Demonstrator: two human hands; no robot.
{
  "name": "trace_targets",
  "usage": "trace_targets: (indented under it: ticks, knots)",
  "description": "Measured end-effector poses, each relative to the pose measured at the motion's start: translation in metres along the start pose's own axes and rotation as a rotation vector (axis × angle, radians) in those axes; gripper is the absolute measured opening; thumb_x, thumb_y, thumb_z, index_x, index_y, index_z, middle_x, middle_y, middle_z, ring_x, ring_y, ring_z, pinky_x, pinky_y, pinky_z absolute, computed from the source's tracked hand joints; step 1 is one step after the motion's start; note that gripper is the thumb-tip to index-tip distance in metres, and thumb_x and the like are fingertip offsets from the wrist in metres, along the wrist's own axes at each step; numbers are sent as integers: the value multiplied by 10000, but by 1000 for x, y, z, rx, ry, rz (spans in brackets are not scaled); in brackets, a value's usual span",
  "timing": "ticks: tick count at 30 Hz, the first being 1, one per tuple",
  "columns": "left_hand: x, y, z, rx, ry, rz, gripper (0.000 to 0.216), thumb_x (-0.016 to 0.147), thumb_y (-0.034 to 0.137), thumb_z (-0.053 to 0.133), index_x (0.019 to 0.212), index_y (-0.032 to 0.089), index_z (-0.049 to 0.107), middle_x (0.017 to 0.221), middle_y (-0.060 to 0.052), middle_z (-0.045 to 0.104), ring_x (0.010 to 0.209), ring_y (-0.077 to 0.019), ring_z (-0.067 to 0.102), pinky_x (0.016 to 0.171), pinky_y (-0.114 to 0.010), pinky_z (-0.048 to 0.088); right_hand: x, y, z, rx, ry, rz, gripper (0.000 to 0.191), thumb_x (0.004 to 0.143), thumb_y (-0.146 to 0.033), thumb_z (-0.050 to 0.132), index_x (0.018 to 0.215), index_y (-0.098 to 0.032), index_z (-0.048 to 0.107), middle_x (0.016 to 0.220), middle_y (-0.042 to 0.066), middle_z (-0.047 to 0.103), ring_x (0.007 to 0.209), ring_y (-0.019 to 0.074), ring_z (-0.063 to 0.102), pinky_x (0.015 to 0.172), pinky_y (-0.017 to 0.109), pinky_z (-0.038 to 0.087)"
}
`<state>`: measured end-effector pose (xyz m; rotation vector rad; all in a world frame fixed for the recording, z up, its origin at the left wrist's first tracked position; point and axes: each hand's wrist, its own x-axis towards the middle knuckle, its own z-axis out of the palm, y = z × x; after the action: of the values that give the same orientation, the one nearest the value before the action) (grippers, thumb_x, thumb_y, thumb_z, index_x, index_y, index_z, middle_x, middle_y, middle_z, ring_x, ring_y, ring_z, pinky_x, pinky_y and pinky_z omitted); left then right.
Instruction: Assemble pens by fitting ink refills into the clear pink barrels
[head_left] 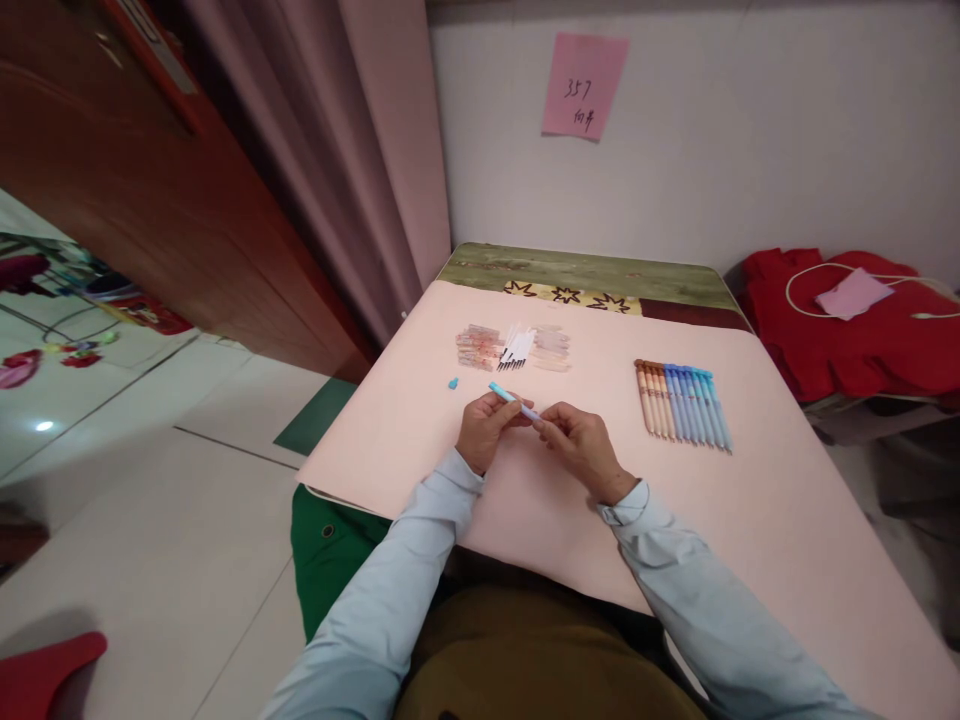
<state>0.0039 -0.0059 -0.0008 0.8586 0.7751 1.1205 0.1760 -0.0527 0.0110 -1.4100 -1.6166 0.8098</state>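
I have the left hand (482,432) gripping a pen (501,391); the right hand (587,446) seems to pinch its near end.

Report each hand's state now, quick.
Left hand: closed, holding the blue pen.
Right hand: closed, fingers pinching the same pen's nearer end.

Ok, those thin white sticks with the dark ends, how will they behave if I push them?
The white sticks look thin and straight, so they're probably light and fairly stiff. They lie close together, so a push would likely shift several at once. The pink table surface looks flat, so they may roll or slide.
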Motion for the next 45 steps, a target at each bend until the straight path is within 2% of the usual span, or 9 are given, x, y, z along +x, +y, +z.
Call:
trace_targets:
  ticks: [8,11,14,17,20,25,31,36,45]
  knots:
    - [1,-2,4,109,49,82,302,727,401,792,848,141,698,785,-64,724,696,-173,674,749,-349,555,2,-2,0,-61,-3,-37,281,933,-468,560,832,-222,651,669,11,690,577,151,603,576,246,435]
    - [8,3,-5,319,320,316,253,749,389,766,849,178,667,760,-40,679,667,-163,624,692,-319,510,3,0,0,-81,61,-36,269,935,-457,551,833,-224,637,671,13,686,589,155,606,581,248,437]
    - [15,12,-23,738,651,579,214,791,292,710,985,209,674,1039,-95,672,973,-244,619,869,-375,473,4,3,0,-110,97,-28,258,925,-454,564,835,-224,641,658,9,677,576,152,591,571,249,428]
    - [21,17,-37,1141,754,491,290,803,212,659,1093,211,675,1267,-146,606,1196,-342,509,993,-494,368,4,4,1,-138,97,-21,264,915,-462,574,821,-225,644,630,2,657,552,148,560,553,248,409]
    - [24,16,-41,1303,703,347,228,816,164,612,1022,207,699,1195,-157,641,1157,-372,507,974,-542,329,3,2,1,-130,94,-13,253,915,-448,576,820,-224,647,641,3,663,565,149,569,563,247,414]
    - [26,15,-43,1254,679,330,223,808,77,534,863,200,712,1027,-140,688,1094,-354,552,967,-541,335,7,3,-7,-24,233,62,278,941,-435,527,906,-209,684,692,15,680,617,155,608,607,250,455]
    - [24,9,-39,636,409,493,253,852,216,581,1094,207,655,1030,-87,685,866,-210,662,856,-383,510,19,18,-22,140,417,113,372,885,-485,565,1012,-155,682,768,49,675,682,171,609,644,273,491]
    - [16,5,-25,325,134,273,228,812,325,686,977,169,669,827,-56,710,734,-177,692,750,-340,562,15,20,-20,22,309,90,309,849,-437,595,952,-177,727,729,23,656,595,137,513,548,246,409]
    - [12,11,-18,170,150,201,274,736,324,781,931,157,685,858,-56,718,752,-167,700,826,-378,577,11,19,-17,-30,222,56,270,849,-402,588,933,-188,730,703,12,644,564,127,463,527,239,381]
